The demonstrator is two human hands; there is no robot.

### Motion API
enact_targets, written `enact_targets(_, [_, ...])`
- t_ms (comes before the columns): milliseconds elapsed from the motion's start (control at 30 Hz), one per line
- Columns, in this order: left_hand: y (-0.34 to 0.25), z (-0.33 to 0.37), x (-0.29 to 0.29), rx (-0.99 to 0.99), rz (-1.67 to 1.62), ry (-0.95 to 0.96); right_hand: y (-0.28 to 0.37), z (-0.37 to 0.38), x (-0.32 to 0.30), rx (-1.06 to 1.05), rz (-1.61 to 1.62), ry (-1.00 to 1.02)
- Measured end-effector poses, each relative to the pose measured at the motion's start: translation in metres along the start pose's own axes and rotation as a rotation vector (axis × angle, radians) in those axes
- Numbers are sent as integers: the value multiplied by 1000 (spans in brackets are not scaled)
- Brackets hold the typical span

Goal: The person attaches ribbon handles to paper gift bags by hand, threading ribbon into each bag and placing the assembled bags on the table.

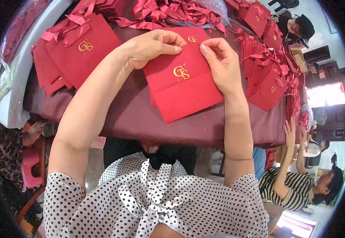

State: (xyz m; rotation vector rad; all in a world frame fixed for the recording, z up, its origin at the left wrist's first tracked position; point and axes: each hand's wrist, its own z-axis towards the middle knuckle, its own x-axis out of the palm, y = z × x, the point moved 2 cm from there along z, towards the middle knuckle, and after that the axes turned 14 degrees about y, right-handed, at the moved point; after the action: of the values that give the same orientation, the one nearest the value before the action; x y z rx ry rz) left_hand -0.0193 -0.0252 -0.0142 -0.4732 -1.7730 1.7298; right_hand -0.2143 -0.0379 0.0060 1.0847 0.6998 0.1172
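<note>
A flat red paper gift bag (188, 97) with a gold emblem lies on the cloth-covered table before me, tilted, with a crease across its middle. Another red bag (190, 33) with a gold emblem shows beneath it, past its upper edge. My left hand (156, 47) pinches the bag's upper edge between thumb and fingers. At the upper right corner, my right hand (222, 65) is also closed in a pinch, the thumb on the front face. Whether any ribbon lies between the fingertips is too small to make out.
Red bags with ribbon handles (83, 53) are stacked at left, and more bags (269, 85) stand at right. Loose red ribbons (172, 12) heap up at the back. A person in a striped shirt (291, 188) reaches to the table's right edge. The maroon tablecloth (136, 125) covers the table.
</note>
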Motion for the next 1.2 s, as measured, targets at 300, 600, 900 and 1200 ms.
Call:
enact_targets(300, [-11,-4,4,79,-119,142,11,-1,6,-150,141,3])
enact_targets(600, [-4,0,4,96,-36,-33,8,0,5,-158,7,-17])
enact_targets(900, [-5,2,10,83,262,-101,20,0,3,-302,-299,61])
enact_targets(1200, [-5,2,15,304,1032,-343,26,-8,18,-247,-681,29])
